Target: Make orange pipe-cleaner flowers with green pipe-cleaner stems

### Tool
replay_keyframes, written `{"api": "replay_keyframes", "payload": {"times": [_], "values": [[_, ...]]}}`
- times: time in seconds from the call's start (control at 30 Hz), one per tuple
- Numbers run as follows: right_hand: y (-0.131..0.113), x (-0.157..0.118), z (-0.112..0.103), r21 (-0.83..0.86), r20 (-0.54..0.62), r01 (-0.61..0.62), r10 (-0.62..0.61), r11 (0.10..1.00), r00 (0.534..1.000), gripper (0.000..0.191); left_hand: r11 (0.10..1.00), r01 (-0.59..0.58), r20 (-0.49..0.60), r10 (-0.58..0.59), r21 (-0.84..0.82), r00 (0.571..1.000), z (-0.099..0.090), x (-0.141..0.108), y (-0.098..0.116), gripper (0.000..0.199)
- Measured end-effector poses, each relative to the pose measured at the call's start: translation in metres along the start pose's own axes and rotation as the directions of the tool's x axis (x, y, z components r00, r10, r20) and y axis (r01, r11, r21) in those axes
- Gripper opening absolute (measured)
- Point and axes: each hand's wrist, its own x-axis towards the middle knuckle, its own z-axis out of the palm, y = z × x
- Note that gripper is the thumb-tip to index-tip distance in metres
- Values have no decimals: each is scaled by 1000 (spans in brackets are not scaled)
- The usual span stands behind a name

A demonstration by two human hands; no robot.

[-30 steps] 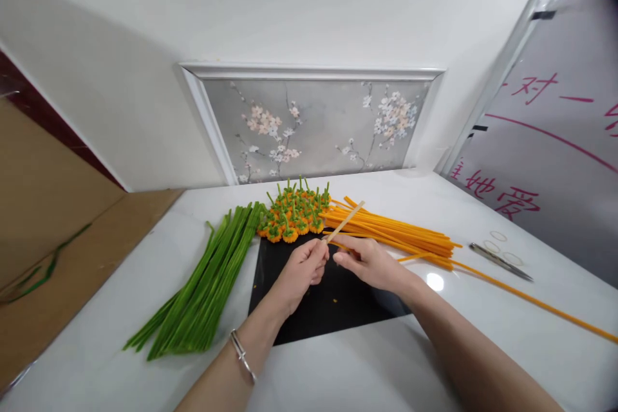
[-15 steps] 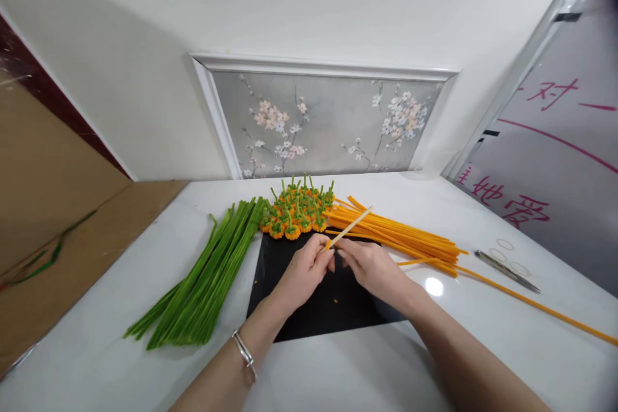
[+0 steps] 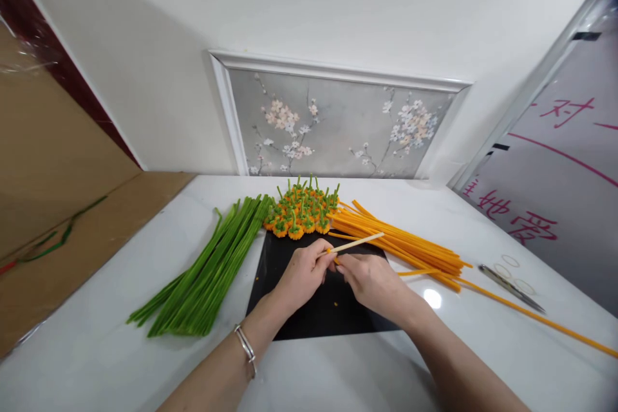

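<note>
Over the black mat [image 3: 313, 318], the left hand [image 3: 302, 273] and the right hand [image 3: 371, 281] are close together.
The left hand is closed on a pale stick [image 3: 357, 243] above the mat. The right hand's fingers pinch together, it seems on an orange strip [image 3: 337, 261] that is mostly hidden. Green stems [image 3: 207, 273] lie left of the mat, orange flowers [image 3: 295, 230] behind it, and orange stems [image 3: 410, 241] to its right.

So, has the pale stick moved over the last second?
Yes: against the orange bundle, the pale stick has swung right and down, its tip going from the far edge towards the middle.
</note>
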Motion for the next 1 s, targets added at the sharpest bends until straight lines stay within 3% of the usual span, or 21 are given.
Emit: {"api": "replay_keyframes", "payload": {"times": [0.23, 0.47, 0.73, 0.9, 1.0], "values": [[-2, -4, -22, -151, -54, -16, 8, 988, 999, 16, 999, -34, 86, 33, 16, 996, 0, 0, -6, 27], [2, -3, -25, -222, -135, 9, -40, 975, 990, 16, 1000, 2, 193, -8, 28, 981, -6, 0, -7, 27], [-8, -1, -16, -208, -124, 125, -153, 970, 980, 16, 910, -143, 216, 60, 389, 974, -3, -3, -6, 16], [-1, 0, -20, -132, -237, 42, -72, 990, 969, 13, 881, -220, 251, 121, 420, 960, -1, -4, -5, 12], [8, 1, -23, -25, -246, -4, -2, 1000, 969, 18, 876, -272, 265, 174, 399, 949, -1, -6, -3, 14]]}}
